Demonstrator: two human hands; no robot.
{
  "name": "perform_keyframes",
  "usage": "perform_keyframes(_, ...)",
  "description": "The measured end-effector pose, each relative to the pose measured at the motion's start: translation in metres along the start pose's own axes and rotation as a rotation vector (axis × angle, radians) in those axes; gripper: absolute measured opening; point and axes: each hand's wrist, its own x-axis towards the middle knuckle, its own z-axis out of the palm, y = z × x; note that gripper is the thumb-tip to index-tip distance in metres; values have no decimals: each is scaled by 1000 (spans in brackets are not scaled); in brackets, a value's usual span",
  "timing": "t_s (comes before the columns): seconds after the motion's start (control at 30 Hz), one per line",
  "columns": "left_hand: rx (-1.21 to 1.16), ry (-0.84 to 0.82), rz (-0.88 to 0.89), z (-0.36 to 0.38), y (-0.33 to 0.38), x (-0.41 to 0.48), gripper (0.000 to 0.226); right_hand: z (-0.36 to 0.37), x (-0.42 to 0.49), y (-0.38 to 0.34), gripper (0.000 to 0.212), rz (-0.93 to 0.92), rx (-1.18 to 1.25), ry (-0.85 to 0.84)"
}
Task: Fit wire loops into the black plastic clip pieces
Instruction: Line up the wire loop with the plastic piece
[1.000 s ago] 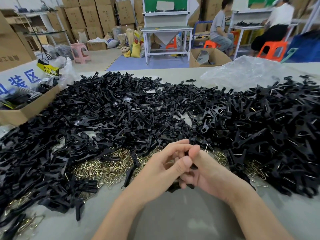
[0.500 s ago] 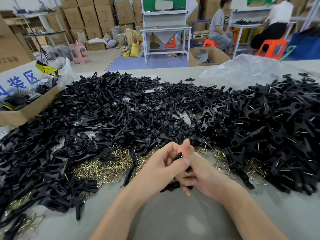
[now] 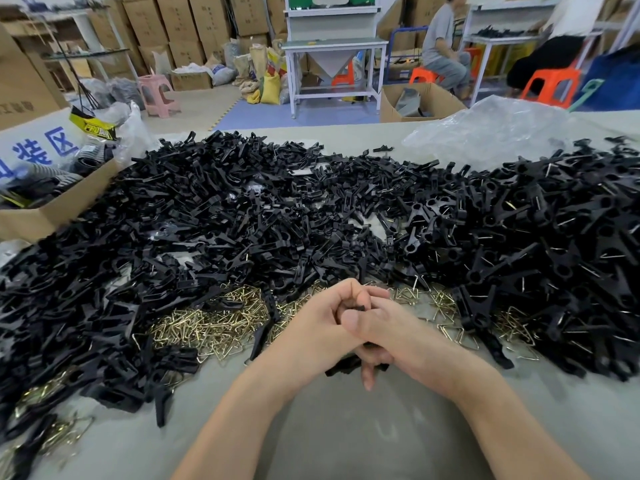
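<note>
L hand (image 3: 311, 329) & R hand (image 3: 401, 332) fingers both curled round clip piece (image 3: 341, 369) at 6 o'clock; prob. light, stiff, slick plastic, so pinch mid-body.

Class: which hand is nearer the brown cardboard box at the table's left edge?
Left. The left hand is right of the brown cardboard box, the right hand farther right; both grip a black plastic clip piece.

Blue characters "装区" on the white sign (image 3: 38, 150). Just above and right of the sign, a yellow-and-black tag (image 3: 92, 128) lettered "PRO", rest unreadable. Behind the sign, faint illegible print on a carton (image 3: 20, 95).
</note>
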Motion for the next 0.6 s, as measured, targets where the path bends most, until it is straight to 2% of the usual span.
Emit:
perform_keyframes(0.07, -14, -10, -2, 1, 1, -1, 17, 0, -2, 1, 37, 10, -81, 46)
perform_keyframes(0.17, -71, -28, -15, 3, 2, 0, 19, -1, -2, 4, 65, -9, -81, 120)
perform_keyframes(0.23, -111, -36, -20, 4, 2, 1, 17, -1, -1, 4, 72, -35, -74, 138)
perform_keyframes(0.33, -147, -48, -35, 4, 4, 1, 15, 0, 1, 3, 63, -63, -18, 132)
perform_keyframes(0.43, -175, -57, -45, 6, 6, 1, 16, 2, 1, 3, 36, -108, 51, 116)
perform_keyframes(0.47, -180, -52, -45, 7, 6, 1, 16, 2, 2, 4, 35, -115, 62, 117)
perform_keyframes(0.6, -207, -2, -41, 8, 8, 2, 6, -2, 5, 8, 71, -97, 98, 96)
